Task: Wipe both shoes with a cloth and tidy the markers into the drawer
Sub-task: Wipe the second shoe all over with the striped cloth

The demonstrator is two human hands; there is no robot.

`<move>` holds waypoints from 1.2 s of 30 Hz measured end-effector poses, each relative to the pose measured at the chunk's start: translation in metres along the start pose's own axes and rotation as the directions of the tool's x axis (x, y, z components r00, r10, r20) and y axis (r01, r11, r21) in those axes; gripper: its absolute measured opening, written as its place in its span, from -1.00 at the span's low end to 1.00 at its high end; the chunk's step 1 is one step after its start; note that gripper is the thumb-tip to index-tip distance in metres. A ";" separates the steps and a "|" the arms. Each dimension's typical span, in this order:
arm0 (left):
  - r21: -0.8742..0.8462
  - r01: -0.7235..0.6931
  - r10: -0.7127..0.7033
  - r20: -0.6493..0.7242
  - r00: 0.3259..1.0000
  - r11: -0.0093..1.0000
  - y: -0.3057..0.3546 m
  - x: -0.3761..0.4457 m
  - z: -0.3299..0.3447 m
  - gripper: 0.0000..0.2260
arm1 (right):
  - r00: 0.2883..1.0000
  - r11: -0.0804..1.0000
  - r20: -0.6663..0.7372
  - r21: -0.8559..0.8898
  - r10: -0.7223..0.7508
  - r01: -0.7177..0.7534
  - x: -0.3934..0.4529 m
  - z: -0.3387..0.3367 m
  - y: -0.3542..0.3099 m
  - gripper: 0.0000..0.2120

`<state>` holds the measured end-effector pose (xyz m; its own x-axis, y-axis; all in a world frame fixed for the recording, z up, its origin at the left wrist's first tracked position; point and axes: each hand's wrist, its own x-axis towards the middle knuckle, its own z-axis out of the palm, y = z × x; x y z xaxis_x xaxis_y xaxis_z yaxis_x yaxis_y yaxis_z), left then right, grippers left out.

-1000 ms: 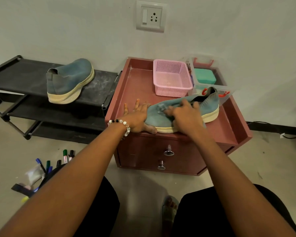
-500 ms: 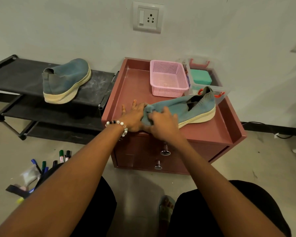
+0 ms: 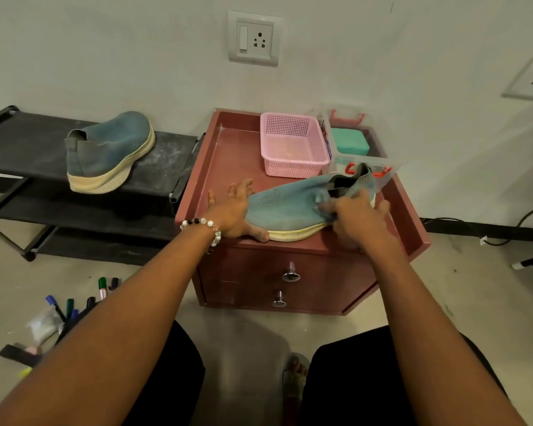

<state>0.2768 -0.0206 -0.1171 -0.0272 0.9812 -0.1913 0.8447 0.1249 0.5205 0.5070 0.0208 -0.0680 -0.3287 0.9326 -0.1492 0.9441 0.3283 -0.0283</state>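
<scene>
Markers (image 3: 74, 305) lie loose on the floor, one shoe (image 3: 110, 150) waits on the rack, the left hand (image 3: 233, 210) steadies the second shoe (image 3: 293, 207) on the tabletop with splayed fingers, and the right hand (image 3: 356, 218) pinches the cloth (image 3: 322, 201) near its heel, so wiping seems underway.

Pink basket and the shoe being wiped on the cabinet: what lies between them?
Nothing: the head view shows only a bare strip of cabinet top between the pink basket and the shoe.

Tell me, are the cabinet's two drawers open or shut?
Shut. Both drawer fronts sit flush with the cabinet face, knobs untouched; the markers lie on the floor.
</scene>
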 end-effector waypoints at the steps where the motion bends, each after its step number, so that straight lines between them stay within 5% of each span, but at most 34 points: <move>1: 0.004 0.001 -0.001 0.003 1.000 1.000 0.001 -0.001 0.000 0.14 | 0.996 0.997 -0.048 -0.042 0.069 -0.071 0.000 0.003 0.002 -0.58; 5: 0.021 0.019 -0.019 0.007 1.000 1.000 0.007 -0.001 -0.002 0.07 | 0.983 0.992 -0.154 -0.058 0.100 -0.110 -0.010 0.026 -0.031 -0.59; 8: 0.053 0.028 -0.028 0.002 1.000 0.998 0.008 0.002 -0.002 0.01 | 0.995 0.981 -0.045 0.170 -0.088 0.095 -0.013 0.037 -0.055 -0.55; 11: 0.097 0.007 -0.005 -0.013 1.000 0.995 0.007 0.002 -0.003 -0.10 | 0.951 0.763 0.033 0.606 -0.307 0.225 -0.017 0.025 -0.056 -0.43; 15: 0.156 0.006 -0.004 -0.017 1.000 0.988 0.007 0.000 -0.009 -0.19 | 0.971 0.494 0.086 0.869 -0.223 0.036 -0.026 -0.004 -0.029 -0.43; 20: 0.240 0.050 -0.054 0.007 0.999 0.969 -0.001 -0.010 -0.029 -0.20 | 0.982 0.539 -0.148 0.840 0.117 0.063 -0.023 -0.010 0.018 -0.60; 26: 0.272 -0.078 0.095 -0.051 0.994 0.959 0.001 -0.023 -0.034 -0.04 | 0.950 0.627 -0.253 0.774 0.181 0.086 -0.024 0.002 0.013 -0.61; 30: 0.512 -0.144 0.139 0.047 0.989 0.847 0.006 -0.032 -0.008 -0.07 | 0.902 0.805 -0.424 0.561 0.082 0.191 -0.026 0.029 -0.032 -0.50; 36: 0.686 -0.093 0.202 -0.080 0.976 0.722 -0.002 -0.031 0.028 -0.23 | 0.841 0.863 -0.330 0.125 -0.429 0.489 -0.032 0.073 -0.074 -0.37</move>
<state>0.2915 -0.0557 -0.1355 0.1010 0.9948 -0.0153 0.9789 -0.1022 -0.1772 0.4488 -0.0441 -0.1335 -0.6888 0.6932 0.2124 0.6572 0.7207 -0.2207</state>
